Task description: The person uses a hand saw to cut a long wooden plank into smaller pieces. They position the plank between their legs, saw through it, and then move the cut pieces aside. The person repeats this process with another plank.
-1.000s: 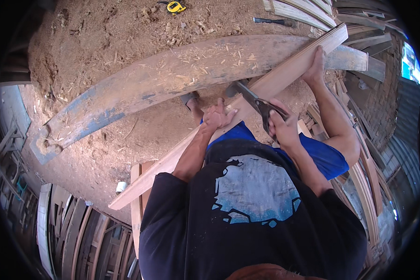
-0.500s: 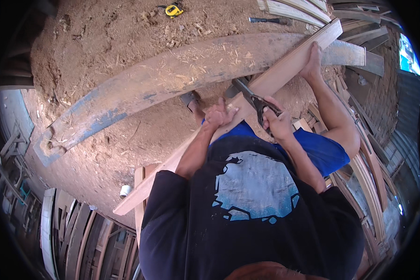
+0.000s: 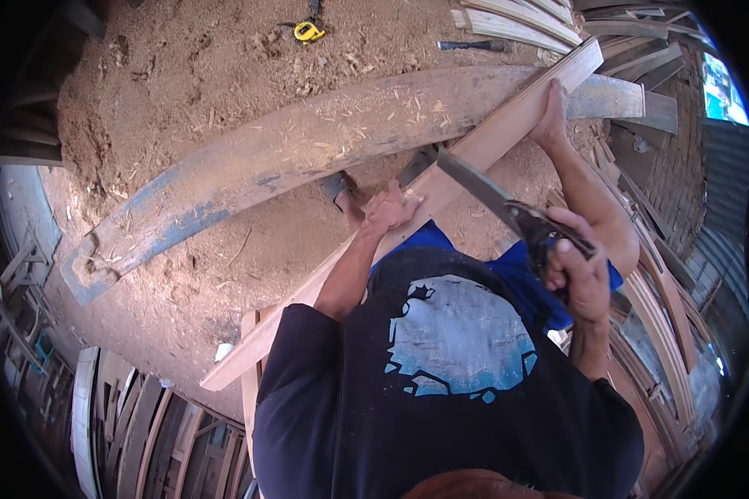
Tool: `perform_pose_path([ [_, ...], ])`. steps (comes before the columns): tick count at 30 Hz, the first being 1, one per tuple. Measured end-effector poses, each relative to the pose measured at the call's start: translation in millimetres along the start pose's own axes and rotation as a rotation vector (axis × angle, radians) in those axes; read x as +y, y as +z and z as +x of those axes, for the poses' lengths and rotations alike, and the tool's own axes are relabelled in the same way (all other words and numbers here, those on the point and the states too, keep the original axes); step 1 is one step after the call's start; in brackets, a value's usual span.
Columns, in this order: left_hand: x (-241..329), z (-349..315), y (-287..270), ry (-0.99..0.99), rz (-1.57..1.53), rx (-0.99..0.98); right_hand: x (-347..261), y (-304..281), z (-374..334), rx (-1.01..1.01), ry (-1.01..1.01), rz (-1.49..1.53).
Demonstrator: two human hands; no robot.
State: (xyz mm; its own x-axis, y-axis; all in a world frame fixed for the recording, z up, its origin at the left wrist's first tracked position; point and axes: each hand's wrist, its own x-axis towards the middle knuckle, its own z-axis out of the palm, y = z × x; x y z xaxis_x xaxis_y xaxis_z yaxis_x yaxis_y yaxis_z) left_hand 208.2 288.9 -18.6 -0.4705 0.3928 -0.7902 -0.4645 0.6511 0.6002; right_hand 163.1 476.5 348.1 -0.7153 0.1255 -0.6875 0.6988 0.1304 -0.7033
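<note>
A long pale wooden board runs slantwise across my lap, from the lower left to the upper right. My left hand bears down on its middle, fingers curled over the edge. In my right hand is the dark handle of a handsaw, fingers wrapped round it. The saw's blade reaches up and left to lie across the board, a little right of my left hand. Higher up, my bare foot presses against the board's side.
Under the board's far part lies a long curved plank strewn with shavings. A yellow tape measure and a dark chisel-like tool lie on the sawdust-covered ground. Stacked timber stands lower left, with more strips at the top.
My right hand has drawn the handsaw back, down and to the right, baring more of its blade. The left hand stays on the board, which has hardly shifted.
</note>
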Motion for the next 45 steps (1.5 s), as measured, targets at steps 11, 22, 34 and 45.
perform_pose_path([
  [11,-236,-71,-34,-0.067,-0.113,-0.365,31,44,52,0.094,-0.386,0.316],
  [22,-127,-149,-146,0.107,0.341,-0.123,35,35,35,0.142,-0.587,0.331],
  [34,-99,-137,-203,0.21,0.757,0.728,45,23,46,0.175,-0.634,0.49],
  [45,-101,-135,-161,0.314,0.828,0.952,51,8,89,0.287,-0.586,0.631],
])
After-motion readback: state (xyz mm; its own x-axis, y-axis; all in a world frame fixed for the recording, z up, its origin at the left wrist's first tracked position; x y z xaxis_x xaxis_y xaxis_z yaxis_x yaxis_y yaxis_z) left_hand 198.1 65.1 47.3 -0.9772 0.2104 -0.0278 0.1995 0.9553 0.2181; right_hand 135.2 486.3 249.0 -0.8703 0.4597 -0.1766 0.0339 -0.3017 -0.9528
